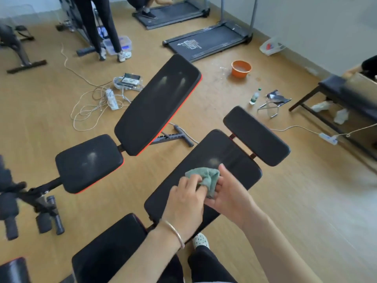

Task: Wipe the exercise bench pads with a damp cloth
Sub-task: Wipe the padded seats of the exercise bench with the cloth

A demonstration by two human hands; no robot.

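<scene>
Right now I hold the green cloth in both hands just above the long pad of the bench closest to me. My left hand pinches a bunch of the cloth with bent fingers. My right hand lies flat and open under the cloth, with the thumb sticking up. The cloth is scrunched up and not pressed on the pad, so I think I am fixing it for the next wipe. I see a pale shiny patch on the long pad near the cloth. I see patches like it on the big pad and the seat of the other bench. They may be wet marks or just light, and I cannot tell which. So I guess some wiping is done, but I cannot say how much. The small end pad shows no patch and may be left to do, and so may the near seat. That seat is cut off at the bottom edge. The tips of my left fingers hide in the cloth. I cannot see if the cloth is wet. An orange bucket sits far off on the floor.
</scene>
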